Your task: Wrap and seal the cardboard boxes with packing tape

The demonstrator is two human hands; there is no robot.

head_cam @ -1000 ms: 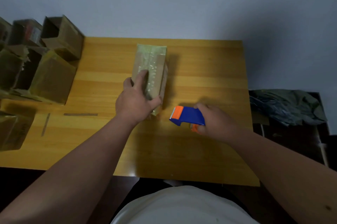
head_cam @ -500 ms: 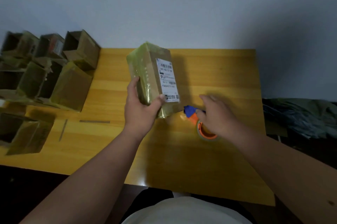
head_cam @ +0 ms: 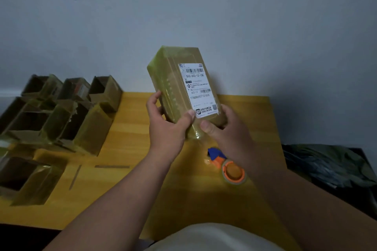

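head view, box: i am holding the taped box (head_cam: pixel 179 87) up off the table (head_cam: pixel 142 140), tilted, its white shipping label (head_cam: pixel 199 89) facing me and its lower end resting in both palms
head view, left hand: my left hand (head_cam: pixel 167 128) is gripping the box's lower left corner, fingers curling round the far side, thumb pressing just beside the label's bottom edge
head view, right hand: my right hand (head_cam: pixel 228 130) is cupping the lower right corner, thumb lying on the near face; i cannot tell how the fingers behind are lying
head view, tape dispenser: the blue and orange tape dispenser (head_cam: pixel 226 164) is lying on the table below my right wrist, touched by neither hand
head view, other boxes: open cardboard boxes (head_cam: pixel 61 114) are waiting in a cluster at the table's left side
step in hand: i judge i am checking the wrap on this box, which looks covered in shiny tape
next move: turning it to look for loose seams, then probably setting it aside and taking an open box
change: half a second ago only my left hand was holding the box low over the table while my right was on the dispenser; now the dispenser is let go and both hands are lifting the box higher
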